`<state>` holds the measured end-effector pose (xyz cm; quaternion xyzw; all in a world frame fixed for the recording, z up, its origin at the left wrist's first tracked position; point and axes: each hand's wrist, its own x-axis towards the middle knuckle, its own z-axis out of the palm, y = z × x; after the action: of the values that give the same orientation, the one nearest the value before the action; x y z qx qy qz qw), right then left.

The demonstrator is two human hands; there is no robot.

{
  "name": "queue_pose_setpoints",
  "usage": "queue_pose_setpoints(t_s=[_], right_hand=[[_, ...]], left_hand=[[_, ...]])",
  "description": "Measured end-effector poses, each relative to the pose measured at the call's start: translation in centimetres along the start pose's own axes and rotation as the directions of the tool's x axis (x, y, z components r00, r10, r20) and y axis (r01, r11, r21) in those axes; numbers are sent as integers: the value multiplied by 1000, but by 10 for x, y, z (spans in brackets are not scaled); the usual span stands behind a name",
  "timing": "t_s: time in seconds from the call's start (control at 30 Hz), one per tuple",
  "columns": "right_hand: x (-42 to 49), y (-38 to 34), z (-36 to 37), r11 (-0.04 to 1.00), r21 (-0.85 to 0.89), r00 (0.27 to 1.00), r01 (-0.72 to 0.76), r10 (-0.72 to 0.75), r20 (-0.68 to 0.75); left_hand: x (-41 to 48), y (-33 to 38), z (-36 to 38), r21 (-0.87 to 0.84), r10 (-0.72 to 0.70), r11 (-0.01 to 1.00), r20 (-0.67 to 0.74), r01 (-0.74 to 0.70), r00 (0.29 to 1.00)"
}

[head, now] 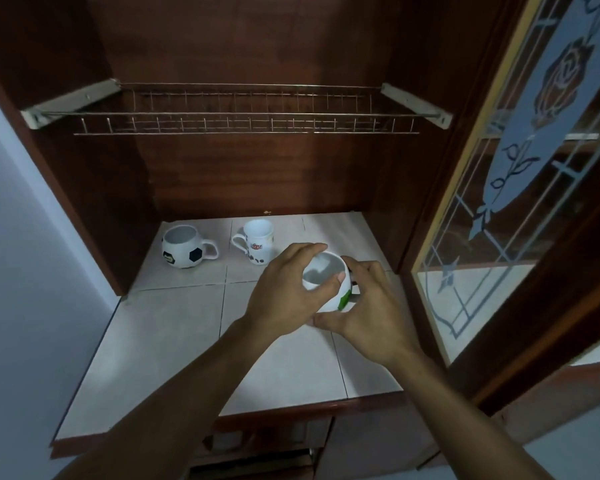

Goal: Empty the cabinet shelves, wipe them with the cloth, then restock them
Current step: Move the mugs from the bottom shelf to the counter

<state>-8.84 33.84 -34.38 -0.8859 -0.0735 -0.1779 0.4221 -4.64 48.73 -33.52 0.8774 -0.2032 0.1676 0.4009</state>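
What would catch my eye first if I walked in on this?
Both hands first: the left hand and right hand hold a white mug with a green mark at the middle of the tiled shelf. At the back left stands a football mug, and a glass door etched with a rose stands open on the right.

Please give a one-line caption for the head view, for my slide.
The left hand and right hand grip a white mug; football mug and printed mug stand behind.

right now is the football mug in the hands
No, the football mug stands on the tiles at the back left, while the left hand and right hand hold a white mug with a green mark.
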Motion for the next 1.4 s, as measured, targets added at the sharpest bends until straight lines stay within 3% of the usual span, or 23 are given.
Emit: queue_pose_setpoints(t_s=[0.5, 0.97, 1.17, 1.4], right_hand=[[72, 33, 40, 987, -116, 993, -111, 105, -58], [142, 99, 49, 979, 36, 980, -198, 199, -9], [170, 131, 60, 986, 106, 991, -129, 126, 35], [186, 158, 73, 978, 131, 986, -163, 156, 66]], left_hand=[[79, -64, 25, -72, 87, 994, 48, -84, 995], [145, -99, 82, -49, 42, 998, 38, -40, 998], [162, -116, 109, -105, 11, 994, 25, -8, 1000], [175, -131, 127, -146, -30, 989, 38, 36, 999]])
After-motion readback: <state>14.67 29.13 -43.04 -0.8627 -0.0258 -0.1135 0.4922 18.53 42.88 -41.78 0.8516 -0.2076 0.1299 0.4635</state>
